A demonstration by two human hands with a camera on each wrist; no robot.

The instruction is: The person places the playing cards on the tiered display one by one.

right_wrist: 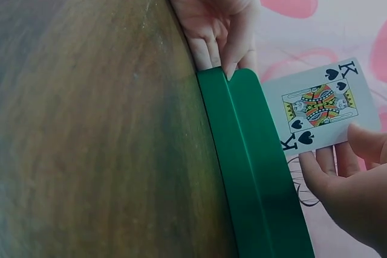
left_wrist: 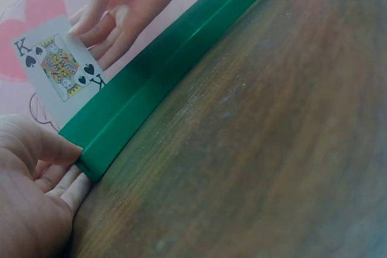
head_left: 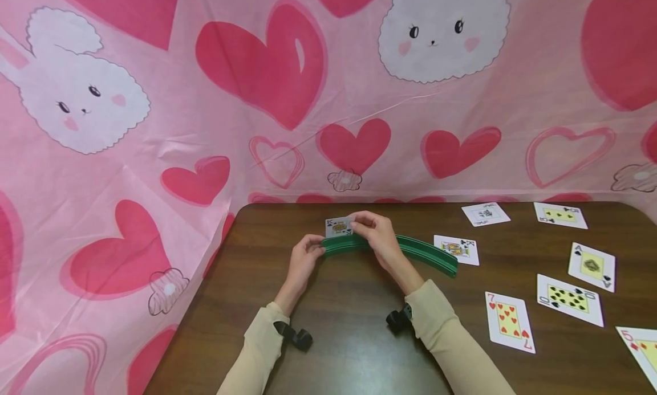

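A curved green card holder [head_left: 428, 254] stands on the table. My left hand [head_left: 304, 261] grips its left end, thumb on the front, as the left wrist view also shows. Between thumb and fingers, my right hand [head_left: 381, 240] pinches the right edge of a king of spades [head_left: 337, 227]. The card is upright at the holder's left end, its face toward me. In the right wrist view the holder's wall [right_wrist: 260, 167] hides the card's lower edge, so I cannot tell whether it sits in the slot.
Face-up cards lie spread on the right: another king [head_left: 457, 249] partly behind the holder, a seven of hearts [head_left: 510, 322], a ten of spades [head_left: 570, 300], an ace of spades [head_left: 592, 266] and several others. A pink heart-patterned cloth [head_left: 354, 104] hangs behind the brown table [head_left: 339, 332].
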